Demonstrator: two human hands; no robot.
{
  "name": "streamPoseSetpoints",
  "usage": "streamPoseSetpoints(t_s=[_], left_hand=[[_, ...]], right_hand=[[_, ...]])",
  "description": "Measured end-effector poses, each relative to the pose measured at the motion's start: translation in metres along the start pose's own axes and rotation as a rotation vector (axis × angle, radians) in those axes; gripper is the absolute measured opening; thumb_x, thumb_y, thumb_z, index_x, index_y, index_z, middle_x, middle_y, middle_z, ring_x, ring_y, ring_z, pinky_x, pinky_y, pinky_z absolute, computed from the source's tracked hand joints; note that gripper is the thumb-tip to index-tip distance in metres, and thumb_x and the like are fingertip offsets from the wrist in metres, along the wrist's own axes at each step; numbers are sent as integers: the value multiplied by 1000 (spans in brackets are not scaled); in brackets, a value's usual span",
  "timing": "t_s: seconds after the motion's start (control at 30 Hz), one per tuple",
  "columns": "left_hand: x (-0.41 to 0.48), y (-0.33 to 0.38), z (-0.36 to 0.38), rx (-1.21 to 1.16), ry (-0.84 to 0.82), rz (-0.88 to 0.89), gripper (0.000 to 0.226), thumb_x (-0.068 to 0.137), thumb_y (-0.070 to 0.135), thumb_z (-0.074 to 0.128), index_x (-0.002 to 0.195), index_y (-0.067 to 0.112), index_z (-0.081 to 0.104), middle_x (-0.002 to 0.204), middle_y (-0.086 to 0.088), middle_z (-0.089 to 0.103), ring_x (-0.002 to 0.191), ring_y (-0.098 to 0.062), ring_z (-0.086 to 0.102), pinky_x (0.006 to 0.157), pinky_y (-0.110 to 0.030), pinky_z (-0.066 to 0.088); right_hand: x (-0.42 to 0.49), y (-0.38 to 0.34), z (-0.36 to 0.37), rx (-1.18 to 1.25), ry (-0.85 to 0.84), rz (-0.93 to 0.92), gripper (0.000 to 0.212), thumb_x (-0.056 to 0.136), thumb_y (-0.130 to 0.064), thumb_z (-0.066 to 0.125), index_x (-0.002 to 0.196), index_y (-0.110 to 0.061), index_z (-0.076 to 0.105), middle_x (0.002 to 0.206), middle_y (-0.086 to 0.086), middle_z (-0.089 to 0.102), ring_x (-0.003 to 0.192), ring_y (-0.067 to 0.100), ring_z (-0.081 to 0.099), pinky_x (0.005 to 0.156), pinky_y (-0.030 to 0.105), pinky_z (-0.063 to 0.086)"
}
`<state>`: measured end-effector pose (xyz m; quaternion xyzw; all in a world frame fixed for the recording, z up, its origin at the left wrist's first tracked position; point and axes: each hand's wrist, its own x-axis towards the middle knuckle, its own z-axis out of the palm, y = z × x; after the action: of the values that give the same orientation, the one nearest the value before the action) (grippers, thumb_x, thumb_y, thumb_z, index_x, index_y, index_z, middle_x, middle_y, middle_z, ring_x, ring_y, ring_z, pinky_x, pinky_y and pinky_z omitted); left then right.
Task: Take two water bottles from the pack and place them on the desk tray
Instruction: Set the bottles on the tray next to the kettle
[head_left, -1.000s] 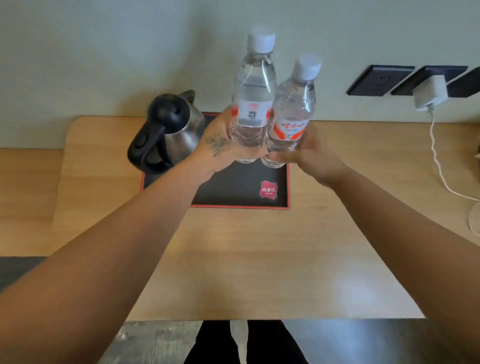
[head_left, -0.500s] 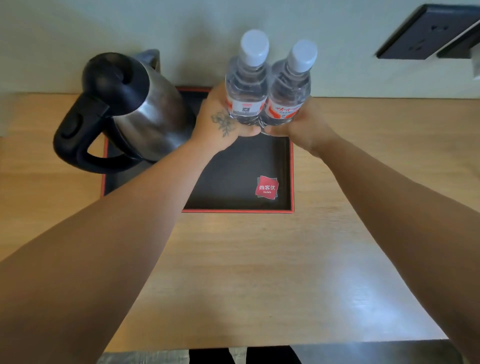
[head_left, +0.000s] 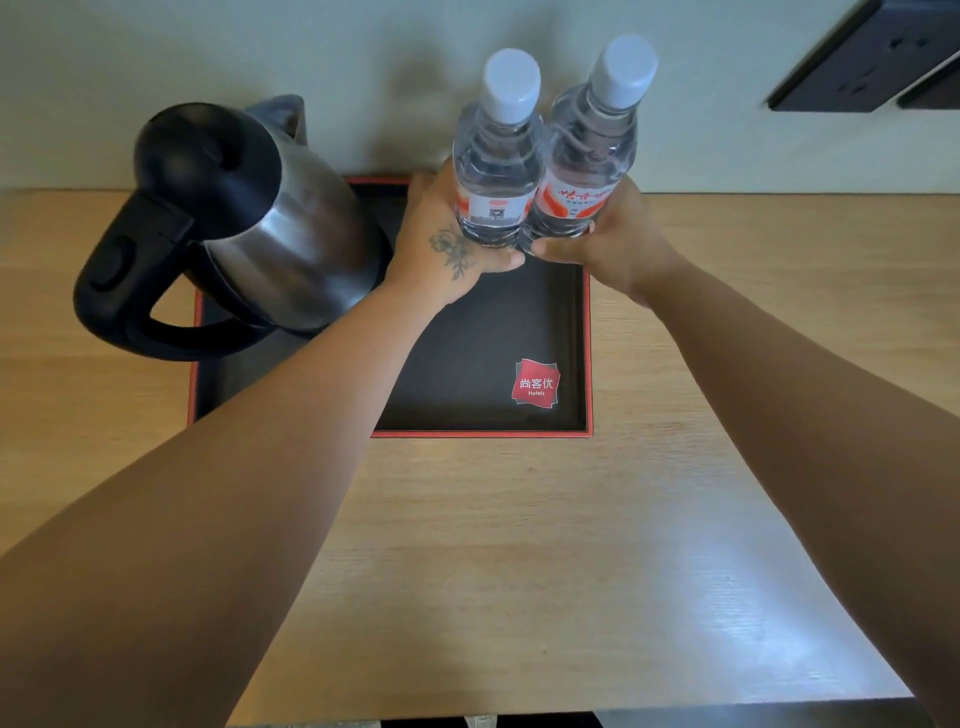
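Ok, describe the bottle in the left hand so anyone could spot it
On the black tray, right of the kettle, stand two white-capped bottles. The left hand grips the one nearer the kettle; its label shows a code square, not red script.

Both bare forearms stretched forward and converging toward the middle. Left hand (head_left: 441, 244) wrapped around the lower body of the left bottle (head_left: 493, 171), thumb across the front, a flower tattoo on the back of the hand. Right hand (head_left: 613, 244) curled around the lower body of the right bottle (head_left: 589, 166) — fingers hidden behind it, thumb in front. Thumb tips meeting, or nearly so — hard to tell. Both wrists roughly straight, palms turned inward, facing each other.
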<state>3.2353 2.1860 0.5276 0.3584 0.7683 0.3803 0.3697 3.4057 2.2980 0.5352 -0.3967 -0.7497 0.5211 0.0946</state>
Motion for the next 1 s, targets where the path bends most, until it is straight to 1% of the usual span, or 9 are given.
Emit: streamPoseSetpoints(t_s=[0.17, 0.27, 0.37, 0.5, 0.57, 0.63, 0.73, 0.8, 1.0], left_hand=[[-14, 11, -8, 71, -7, 36, 101, 63, 19, 107, 148, 6, 56, 149, -12, 63, 144, -29, 59, 121, -49, 51], [-29, 26, -23, 96, 65, 103, 107, 62, 31, 106, 150, 11, 49, 151, -6, 58, 145, -25, 56, 122, -47, 49], [-46, 48, -42, 112, 113, 286, 92, 72, 35, 99, 150, 19, 52, 149, 3, 61, 142, -19, 58, 118, -47, 53], [-56, 85, -67, 228, 86, 564, 64, 93, 20, 82, 154, 16, 60, 148, -1, 66, 138, -15, 64, 115, -42, 55], [-55, 99, -76, 345, 29, 669, 50, 98, 9, 75, 148, 13, 68, 140, -8, 71, 128, -23, 69, 110, -41, 56], [-53, 109, -80, 466, -15, 737, 38, 101, -1, 71, 137, 9, 77, 136, -15, 74, 121, -33, 73, 105, -42, 58], [-56, 116, -78, 558, 7, 738, 31, 102, -4, 69, 126, 7, 84, 131, -16, 76, 111, -37, 75, 96, -44, 59], [-57, 120, -76, 567, 17, 706, 30, 101, -1, 70, 127, 6, 83, 128, -17, 76, 107, -38, 74, 92, -46, 58], [-59, 126, -74, 559, 86, 573, 33, 100, 12, 77, 133, 11, 81, 123, -18, 73, 100, -40, 70, 90, -46, 56]], right_hand=[[-8, -7, -8, 4, 52, 7, 87, 71, -3, 96, 146, -9, 53, 136, 2, 70, 120, 5, 69, 91, 11, 58], [-21, -23, -22, 67, 130, -26, 87, 72, -11, 98, 144, -12, 49, 139, -2, 66, 129, 13, 66, 103, 22, 55], [-38, -46, -36, 39, 219, -158, 82, 79, -25, 96, 145, -13, 49, 142, -3, 64, 131, 7, 62, 112, 27, 51], [-53, -81, -45, -95, 301, -280, 65, 90, -28, 85, 143, -10, 53, 143, -1, 60, 125, 0, 59, 106, 26, 54], [-53, -93, -49, -171, 301, -295, 52, 92, -26, 80, 137, -11, 60, 135, -3, 66, 117, 0, 63, 100, 31, 58], [-52, -99, -51, -223, 296, -287, 43, 93, -23, 78, 132, -13, 65, 124, -7, 72, 110, -1, 65, 96, 28, 59], [-52, -101, -52, -269, 306, -278, 38, 92, -23, 78, 128, -13, 70, 119, -5, 77, 108, 2, 70, 91, 11, 49], [-52, -100, -51, -275, 302, -276, 34, 93, -21, 76, 126, -12, 70, 118, -3, 78, 111, 9, 73, 90, 7, 45], [-54, -97, -53, -280, 304, -284, 32, 95, -18, 72, 125, -10, 68, 118, 0, 77, 113, 15, 73, 96, 26, 52]])
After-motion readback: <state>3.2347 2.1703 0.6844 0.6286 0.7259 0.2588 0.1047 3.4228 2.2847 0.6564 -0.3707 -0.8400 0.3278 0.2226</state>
